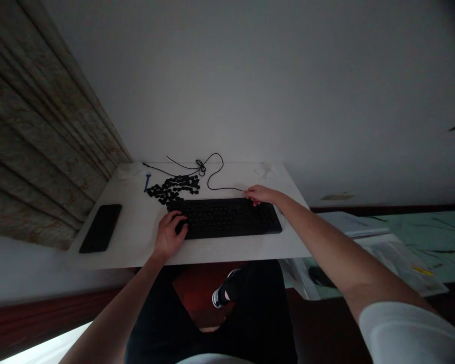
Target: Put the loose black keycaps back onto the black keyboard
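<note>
A black keyboard (220, 218) lies flat on the white table, and its keys are too dark to make out one by one. At its left end, my left hand (170, 233) grips the edge with curled fingers and thumb. My right hand (261, 194) is over the keyboard's back edge, its fingertips pinched on the thin black cable (227, 188). That cable loops back to a tied bundle near the wall. Behind the keyboard's left part is a loose spread of small black keycaps (174, 188). A small blue tool (147, 182) lies left of them.
A black phone-like slab (100, 228) rests on the left of the white table (136, 258). Crumpled clear plastic (131, 171) sits at the back left corner. The wall rises behind, with a curtain (41, 121) on the left. Papers and plastic bags (398, 263) lie on a lower surface at right.
</note>
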{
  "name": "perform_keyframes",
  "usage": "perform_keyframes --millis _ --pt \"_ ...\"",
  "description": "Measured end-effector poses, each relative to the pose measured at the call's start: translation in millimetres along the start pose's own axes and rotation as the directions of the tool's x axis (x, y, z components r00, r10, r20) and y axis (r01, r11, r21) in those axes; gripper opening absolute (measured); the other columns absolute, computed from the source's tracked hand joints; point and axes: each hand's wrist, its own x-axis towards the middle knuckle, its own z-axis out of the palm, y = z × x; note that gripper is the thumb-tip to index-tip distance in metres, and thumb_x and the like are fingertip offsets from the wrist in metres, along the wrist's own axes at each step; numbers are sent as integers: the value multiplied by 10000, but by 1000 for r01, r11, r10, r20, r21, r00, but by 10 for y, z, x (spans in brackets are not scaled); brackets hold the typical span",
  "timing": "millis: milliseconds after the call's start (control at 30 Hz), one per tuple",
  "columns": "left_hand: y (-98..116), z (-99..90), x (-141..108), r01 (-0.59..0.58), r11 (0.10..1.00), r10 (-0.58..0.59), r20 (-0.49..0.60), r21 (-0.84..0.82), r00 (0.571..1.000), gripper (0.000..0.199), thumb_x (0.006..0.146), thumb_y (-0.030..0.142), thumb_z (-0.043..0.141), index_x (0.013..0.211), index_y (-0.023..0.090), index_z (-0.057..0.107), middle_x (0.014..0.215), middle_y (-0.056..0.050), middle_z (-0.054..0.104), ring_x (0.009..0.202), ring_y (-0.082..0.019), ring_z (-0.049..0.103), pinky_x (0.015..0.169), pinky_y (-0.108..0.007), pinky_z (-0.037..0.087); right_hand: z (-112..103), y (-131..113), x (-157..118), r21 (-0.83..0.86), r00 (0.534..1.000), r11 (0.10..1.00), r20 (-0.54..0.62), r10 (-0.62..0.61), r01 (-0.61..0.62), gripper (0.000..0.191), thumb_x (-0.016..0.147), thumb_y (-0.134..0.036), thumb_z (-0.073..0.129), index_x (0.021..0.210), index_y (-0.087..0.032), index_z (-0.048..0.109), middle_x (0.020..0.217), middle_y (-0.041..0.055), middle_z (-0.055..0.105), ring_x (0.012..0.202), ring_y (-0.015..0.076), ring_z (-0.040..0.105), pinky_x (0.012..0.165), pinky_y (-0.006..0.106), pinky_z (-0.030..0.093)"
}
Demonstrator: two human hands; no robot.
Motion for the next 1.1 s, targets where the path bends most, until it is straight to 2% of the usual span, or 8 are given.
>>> perform_keyframes --millis 133,267,367,433,600,700,833,1100 --pt "-8 -10 -11 4 999 -4 -19 -36 1000 192 887 269 555 1037 216 662 1208 -92 592 1166 -262 564 1067 -466 446 332 -44 -192 -127 936 991 -351 -15 -32 440 1020 -432 316 918 -159 646 866 125 698 709 208 644 678 319 459" --pt "-25 -15 -43 15 998 -18 -45 -58 999 191 893 261 554 1053 220 650 1209 -91 582 1179 -258 556 1076 -465 442 952 -136 -447 -254 691 966 -707 -151 -49 384 1006 -433 358 981 -160 628 993 166 670 921 278 625 800 376 450" --pt "-25 -17 -66 32 998 -36 -74 -59 997 195 897 251 553 1069 225 641 1215 -92 573 1192 -254 548 1084 -463 436 1348 -167 -581 -285 531 956 -800 -278 71 374 1005 -434 366 1046 -160 618 1044 164 655 1006 288 593 881 412 443" --pt "-17 -24 -32 40 998 -43 -90 -45 995 210 898 252 557 1091 224 633 1237 -95 558 1212 -255 535 1092 -461 429 1480 -171 -622 -303 478 944 -815 -327 129 367 1008 -417 368 1097 -157 611 1068 162 653 1050 285 576 926 428 433" --pt "26 -28 424 -23 1000 24 -37 16 999 254 901 231 548 1142 214 626 1251 -94 558 1215 -241 533 1092 -415 428 1489 -178 -628 -346 461 930 -809 -364 126 344 1007 -396 393 1098 -158 625 1094 154 654 1082 284 557 965 444 401" --pt "56 33 855 -94 990 80 137 102 987 268 898 181 532 1143 208 639 1188 -88 598 1165 -237 562 1067 -399 436 1467 -191 -634 -371 463 922 -801 -379 112 329 1006 -381 399 1073 -160 633 1093 155 653 1078 283 556 972 454 382" --pt "71 169 1271 -108 948 1 335 301 942 266 881 175 564 1128 169 662 1178 -128 597 1101 -270 589 957 -394 481 1468 -201 -646 -377 468 922 -801 -373 90 321 1007 -364 399 1063 -154 635 1075 156 655 1057 282 557 971 462 368" --pt "16 311 1417 -96 913 -77 400 396 913 182 888 151 539 978 137 696 1068 -147 620 1026 -265 611 890 -367 485 1457 -181 -640 -366 478 925 -798 -368 100 314 1006 -366 402 1040 -167 643 1082 149 651 1063 284 551 974 459 356"
